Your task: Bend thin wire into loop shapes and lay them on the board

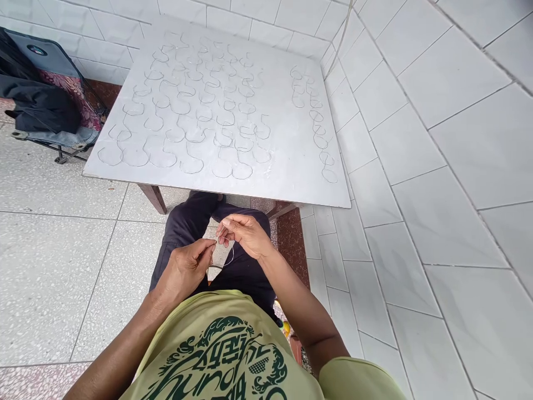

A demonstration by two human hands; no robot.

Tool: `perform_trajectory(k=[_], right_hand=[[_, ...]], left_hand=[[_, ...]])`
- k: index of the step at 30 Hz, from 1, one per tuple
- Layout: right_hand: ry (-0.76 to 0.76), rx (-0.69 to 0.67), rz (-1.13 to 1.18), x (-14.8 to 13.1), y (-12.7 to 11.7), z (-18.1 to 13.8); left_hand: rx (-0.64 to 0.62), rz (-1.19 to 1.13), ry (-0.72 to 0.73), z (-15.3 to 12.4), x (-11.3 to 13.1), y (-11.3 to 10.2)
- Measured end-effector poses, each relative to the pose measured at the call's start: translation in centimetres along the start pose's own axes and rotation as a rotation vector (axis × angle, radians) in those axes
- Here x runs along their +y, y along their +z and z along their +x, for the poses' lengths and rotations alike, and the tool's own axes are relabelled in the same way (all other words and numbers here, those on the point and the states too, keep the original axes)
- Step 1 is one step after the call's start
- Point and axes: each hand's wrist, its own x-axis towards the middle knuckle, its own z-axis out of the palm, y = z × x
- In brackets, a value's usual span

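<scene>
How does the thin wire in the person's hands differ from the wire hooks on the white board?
The thin wire is a single piece pinched between the left hand and right hand above dark trousers; the wire hooks are many, lying flat on the white board. Both are thin, curved wire.

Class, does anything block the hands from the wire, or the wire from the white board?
Nothing visible does: the wire is already pinched by the left hand and right hand, and only open space lies between it and the white board.
</scene>
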Motion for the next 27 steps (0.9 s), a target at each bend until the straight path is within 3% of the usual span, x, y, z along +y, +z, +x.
perform_trajectory(k=[4,8,14,19,27], right_hand=[[0.039,-0.025,0.006,0.0,-0.1,-0.1],[-0.003,-0.003,-0.038,0.0,0.1,-0.2],[-0.081,0.252,-0.396,1.3,1.4,-1.8],[-0.196,0.271,-0.548,3.5,2.6,-3.1],[-0.25,0.221,-0.704,4.0,2.5,-2.9]], left_hand=[[-0.017,0.06,0.144,0.2,0.0,-0.7],[-0.033,0.033,0.073,0.1,-0.5,-0.9],[0.168,0.004,-0.083,0.2,-0.9,-0.3],[0.249,0.116,-0.032,0.7,-1.1,0.3],[0.16,0.16,0.02,1.5,-1.3,0.5]])
